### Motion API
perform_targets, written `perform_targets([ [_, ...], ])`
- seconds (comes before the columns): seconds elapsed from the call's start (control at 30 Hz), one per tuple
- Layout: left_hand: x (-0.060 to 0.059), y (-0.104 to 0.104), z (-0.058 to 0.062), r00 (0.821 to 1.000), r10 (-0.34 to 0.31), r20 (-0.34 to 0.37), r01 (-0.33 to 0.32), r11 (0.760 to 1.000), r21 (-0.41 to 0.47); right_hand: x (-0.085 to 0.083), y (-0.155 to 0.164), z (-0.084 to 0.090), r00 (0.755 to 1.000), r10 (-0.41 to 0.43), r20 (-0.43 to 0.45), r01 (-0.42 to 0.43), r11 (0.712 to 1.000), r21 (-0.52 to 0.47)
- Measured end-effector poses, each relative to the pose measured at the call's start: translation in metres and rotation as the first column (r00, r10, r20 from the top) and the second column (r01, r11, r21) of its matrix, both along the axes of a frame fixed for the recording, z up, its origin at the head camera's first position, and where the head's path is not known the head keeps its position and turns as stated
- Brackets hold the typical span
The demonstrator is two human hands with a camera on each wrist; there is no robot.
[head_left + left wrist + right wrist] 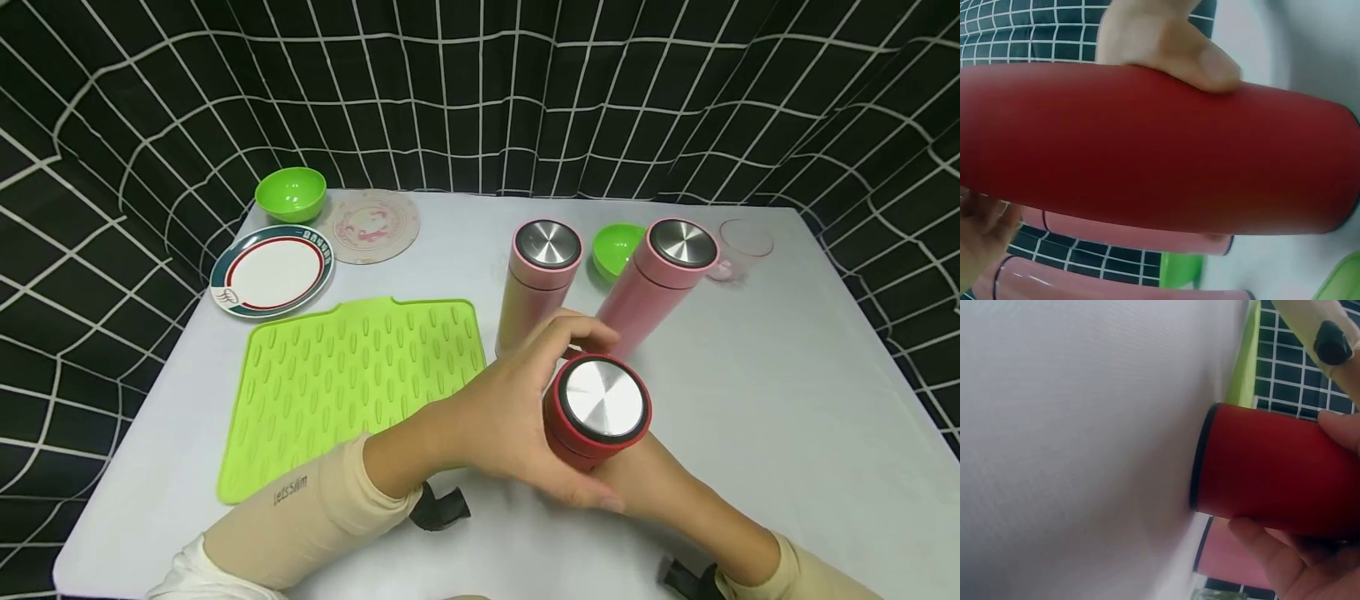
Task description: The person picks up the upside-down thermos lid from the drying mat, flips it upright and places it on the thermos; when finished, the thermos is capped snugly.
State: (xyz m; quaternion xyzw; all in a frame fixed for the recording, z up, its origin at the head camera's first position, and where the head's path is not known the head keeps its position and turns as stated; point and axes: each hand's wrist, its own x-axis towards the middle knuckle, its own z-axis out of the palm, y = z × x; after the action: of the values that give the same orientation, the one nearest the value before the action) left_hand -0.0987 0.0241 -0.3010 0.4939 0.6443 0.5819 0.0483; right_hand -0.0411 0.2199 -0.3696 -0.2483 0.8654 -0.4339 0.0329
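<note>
White table [787,400]: lime ridged mat [352,383] at 9 o'clock, two pink flasks [536,283] at 12 of the hands. Red flask [596,412] stands near table centre, steel lid up. Left hand [510,417] wraps the upper body, fingers curled round; right hand [637,483] grips lower down, mostly hidden. Rigid, matte, likely weighty if full; mid-barrel looks the surest hold, not the lid.

Bright, even light falls from overhead; shadows stay faint. The head view bends at its edges. Both wrist views are soft, and the counter [1072,425] smears into pale blur.
</note>
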Motion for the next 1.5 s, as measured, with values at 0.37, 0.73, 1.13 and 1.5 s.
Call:
perform_targets([
  [0.37, -0.006, -0.008, 0.003, 0.996, -0.018, 0.092, 0.023, 0.999, -0.046, -0.003, -0.003, -0.001, 0.997, 0.05, 0.058, -0.044, 0.995, -0.091],
  [0.73, -0.003, -0.011, 0.007, 0.996, 0.077, 0.053, -0.071, 0.992, -0.103, -0.004, -0.005, -0.004, 0.996, 0.066, 0.066, -0.058, 0.991, -0.119],
  [1.13, -0.004, -0.009, 0.012, 0.996, 0.088, -0.026, -0.091, 0.99, -0.106, -0.007, -0.001, 0.0, 0.995, 0.039, 0.087, -0.034, 0.998, -0.055],
  [1.5, -0.032, -0.007, 0.002, 0.918, -0.328, 0.222, 0.334, 0.943, 0.011, -0.008, 0.001, 0.001, 0.981, 0.082, 0.177, -0.064, 0.993, -0.104],
])
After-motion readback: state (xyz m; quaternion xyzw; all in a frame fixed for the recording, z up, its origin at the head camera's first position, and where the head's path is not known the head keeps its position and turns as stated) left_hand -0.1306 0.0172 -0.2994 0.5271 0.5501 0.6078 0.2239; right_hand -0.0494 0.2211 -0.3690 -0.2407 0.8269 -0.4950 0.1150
